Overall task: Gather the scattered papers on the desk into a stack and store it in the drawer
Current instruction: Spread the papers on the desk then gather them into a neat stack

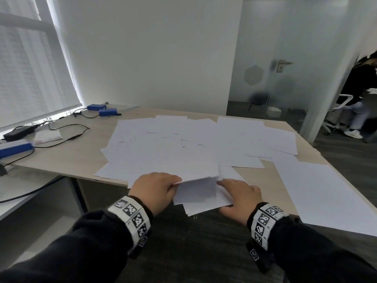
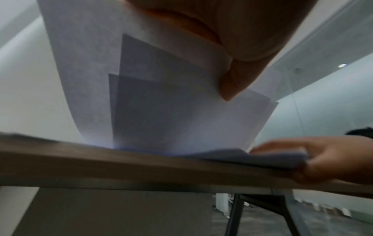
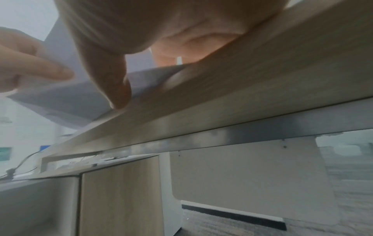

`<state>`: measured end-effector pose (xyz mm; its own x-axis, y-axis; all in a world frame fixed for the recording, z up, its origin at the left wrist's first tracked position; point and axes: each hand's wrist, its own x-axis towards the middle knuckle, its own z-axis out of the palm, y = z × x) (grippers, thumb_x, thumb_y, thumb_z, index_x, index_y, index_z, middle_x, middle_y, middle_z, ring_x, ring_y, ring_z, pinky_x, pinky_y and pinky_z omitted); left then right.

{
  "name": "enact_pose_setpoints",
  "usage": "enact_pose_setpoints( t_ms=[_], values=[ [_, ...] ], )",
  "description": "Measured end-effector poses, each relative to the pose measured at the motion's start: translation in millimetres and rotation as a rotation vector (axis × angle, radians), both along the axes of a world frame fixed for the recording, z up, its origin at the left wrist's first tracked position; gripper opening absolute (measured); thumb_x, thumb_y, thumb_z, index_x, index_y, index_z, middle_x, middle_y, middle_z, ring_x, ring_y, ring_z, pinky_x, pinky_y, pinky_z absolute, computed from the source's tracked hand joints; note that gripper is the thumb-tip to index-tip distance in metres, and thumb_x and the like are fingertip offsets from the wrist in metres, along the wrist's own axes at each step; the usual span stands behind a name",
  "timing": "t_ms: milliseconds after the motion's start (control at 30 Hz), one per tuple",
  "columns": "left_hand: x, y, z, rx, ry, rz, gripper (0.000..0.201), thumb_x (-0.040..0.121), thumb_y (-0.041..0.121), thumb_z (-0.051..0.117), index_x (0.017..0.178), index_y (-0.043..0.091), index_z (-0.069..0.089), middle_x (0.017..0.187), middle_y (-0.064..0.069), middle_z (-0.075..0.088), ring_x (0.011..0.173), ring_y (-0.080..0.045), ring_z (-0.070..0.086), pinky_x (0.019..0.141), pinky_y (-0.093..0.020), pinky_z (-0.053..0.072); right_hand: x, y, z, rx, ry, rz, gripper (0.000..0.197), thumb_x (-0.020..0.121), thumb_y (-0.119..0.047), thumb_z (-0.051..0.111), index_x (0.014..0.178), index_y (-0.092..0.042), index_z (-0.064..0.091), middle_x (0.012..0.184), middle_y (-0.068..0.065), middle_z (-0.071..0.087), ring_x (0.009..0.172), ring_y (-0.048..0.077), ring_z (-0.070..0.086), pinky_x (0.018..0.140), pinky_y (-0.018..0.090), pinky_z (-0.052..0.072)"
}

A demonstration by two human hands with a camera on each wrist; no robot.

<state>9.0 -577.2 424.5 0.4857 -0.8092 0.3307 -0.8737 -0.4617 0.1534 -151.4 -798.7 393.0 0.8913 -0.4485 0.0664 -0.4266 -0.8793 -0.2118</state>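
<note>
Several white papers (image 1: 163, 148) lie scattered and overlapping across the light wood desk (image 1: 81, 152). At the front edge a few sheets (image 1: 195, 190) overhang and curl upward. My left hand (image 1: 157, 188) pinches their left corner, and its thumb (image 2: 232, 83) lies against the lifted sheets (image 2: 181, 111). My right hand (image 1: 240, 195) holds the overhanging sheets from the right, fingers on top. Its thumb (image 3: 115, 83) presses the underside of the papers (image 3: 66, 102) beside the desk edge (image 3: 222, 99). No open drawer shows.
Blue boxes (image 1: 102, 110), a black power adapter (image 1: 18, 131) and cables occupy the desk's left side. More sheets (image 1: 326, 190) reach the right edge. A wood-fronted cabinet (image 3: 121, 191) stands under the desk. A person (image 1: 359, 88) sits beyond the glass partition.
</note>
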Motion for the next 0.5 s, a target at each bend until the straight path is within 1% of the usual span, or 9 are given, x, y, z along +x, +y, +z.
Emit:
enact_pose_setpoints(
  t_ms=[67,133,200,267,300,333,400,433,500],
  values=[
    [-12,-14,-8,0.063,-0.008,-0.033,0.027,0.098,0.038,0.038,0.097,0.030,0.064,0.087,0.010,0.067,0.083,-0.012,0.061,0.073,-0.032,0.051,-7,-6,-1,0.016,-0.065,-0.125,0.063,0.070,-0.066,0.053,0.128,-0.045,0.043,0.128,-0.024,0.049,0.124,0.009,0.047,0.104,0.050,0.032],
    [-23,-27,-15,0.115,-0.013,-0.056,0.030,0.096,0.039,0.036,0.099,0.029,0.064,0.091,0.009,0.067,0.086,-0.014,0.062,0.075,-0.035,0.052,-14,-13,-3,0.032,-0.065,-0.209,0.058,0.070,-0.071,0.051,0.120,-0.041,0.046,0.117,-0.022,0.052,0.114,0.010,0.052,0.097,0.045,0.035],
    [-34,-38,-21,0.152,-0.017,-0.071,0.027,0.094,0.040,0.036,0.096,0.027,0.060,0.090,0.008,0.066,0.086,-0.016,0.061,0.075,-0.036,0.051,-20,-15,-2,0.010,-0.039,-0.218,0.049,0.071,-0.073,0.046,0.107,-0.040,0.047,0.105,-0.020,0.052,0.106,0.013,0.054,0.089,0.041,0.036],
    [-45,-47,-24,0.165,0.008,-0.082,0.023,0.093,0.042,0.037,0.093,0.025,0.053,0.089,0.006,0.063,0.086,-0.020,0.060,0.075,-0.035,0.049,-22,-14,-2,-0.013,-0.019,-0.193,0.046,0.074,-0.071,0.049,0.106,-0.038,0.048,0.107,-0.017,0.052,0.107,0.016,0.052,0.089,0.041,0.038],
    [-50,-51,-25,0.177,0.025,-0.082,0.026,0.093,0.048,0.038,0.096,0.027,0.053,0.094,0.006,0.063,0.091,-0.021,0.060,0.078,-0.036,0.049,-23,-13,-1,-0.017,-0.011,-0.181,0.046,0.076,-0.068,0.053,0.112,-0.038,0.048,0.113,-0.016,0.053,0.111,0.017,0.050,0.091,0.041,0.039],
    [-55,-53,-27,0.204,0.043,-0.073,0.032,0.091,0.056,0.040,0.105,0.030,0.053,0.106,0.008,0.064,0.102,-0.021,0.060,0.085,-0.038,0.048,-24,-12,-2,-0.010,-0.007,-0.173,0.047,0.079,-0.062,0.056,0.118,-0.038,0.048,0.121,-0.015,0.053,0.115,0.018,0.049,0.094,0.041,0.039],
    [-59,-56,-28,0.299,0.080,-0.046,0.062,0.083,0.071,0.048,0.135,0.036,0.044,0.142,0.011,0.050,0.130,-0.020,0.047,0.104,-0.043,0.040,-26,-12,-1,0.033,-0.026,-0.152,0.047,0.081,-0.048,0.059,0.125,-0.036,0.046,0.132,-0.013,0.050,0.119,0.019,0.047,0.097,0.039,0.040],
    [-58,-56,-28,0.344,0.082,-0.040,0.075,0.081,0.072,0.053,0.145,0.036,0.034,0.153,0.011,0.038,0.139,-0.020,0.038,0.110,-0.045,0.035,-27,-13,-2,0.060,-0.045,-0.136,0.048,0.081,-0.043,0.060,0.126,-0.035,0.046,0.133,-0.012,0.050,0.120,0.019,0.046,0.099,0.037,0.040],
    [-54,-55,-29,0.370,0.043,-0.035,0.078,0.086,0.056,0.060,0.151,0.033,0.025,0.160,0.009,0.028,0.144,-0.021,0.031,0.113,-0.046,0.031,-32,-14,-4,0.129,-0.104,-0.092,0.047,0.082,-0.039,0.062,0.126,-0.032,0.047,0.131,-0.011,0.050,0.118,0.017,0.047,0.100,0.033,0.042]
  ],
)
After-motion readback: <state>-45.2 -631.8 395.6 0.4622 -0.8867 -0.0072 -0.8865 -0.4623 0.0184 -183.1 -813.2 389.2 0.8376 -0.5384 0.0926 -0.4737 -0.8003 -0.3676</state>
